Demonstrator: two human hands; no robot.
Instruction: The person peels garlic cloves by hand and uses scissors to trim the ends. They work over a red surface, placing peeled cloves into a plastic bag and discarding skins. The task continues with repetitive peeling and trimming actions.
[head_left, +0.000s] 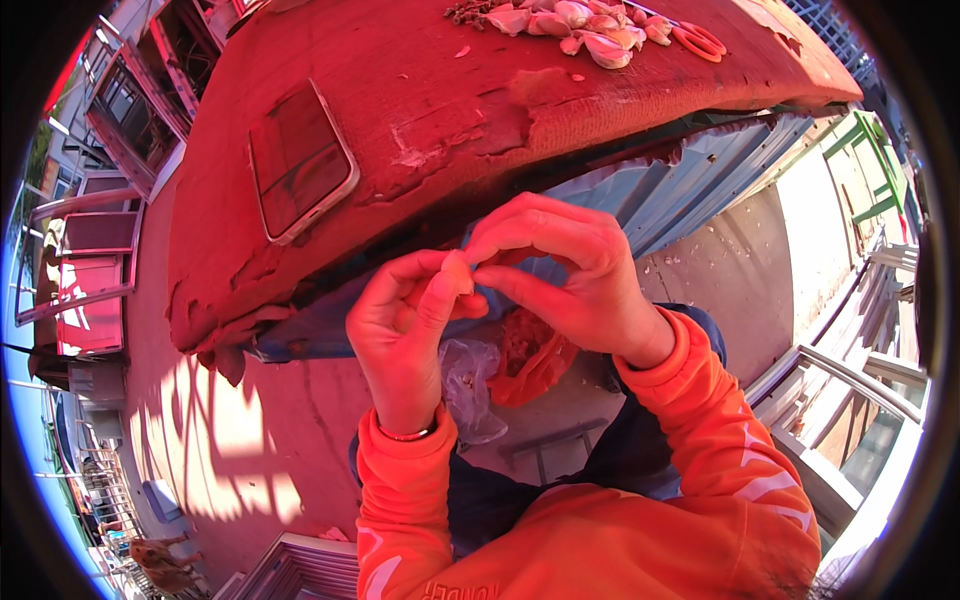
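Both my hands meet over my lap, just off the near edge of the red-covered table [420, 100]. My left hand [402, 325] is closed, its thumb and fingers pinching a small pale piece that looks like a garlic clove [459, 271]. Against the same piece press the thumb and forefinger of my right hand [575, 265], also pinched. Its finer detail is hidden by the fingertips. Farther off, a pile of garlic cloves [608, 48] lies on the table, with orange-handled scissors [700, 42] at its right.
A phone [303, 165] lies on the table's left part. Below my hands are a clear plastic bag [468, 385] and an orange bag [535, 375]. A green stool [880, 170] stands at right, window frames [850, 400] lean nearby, and a brown dog [165, 562] is at lower left.
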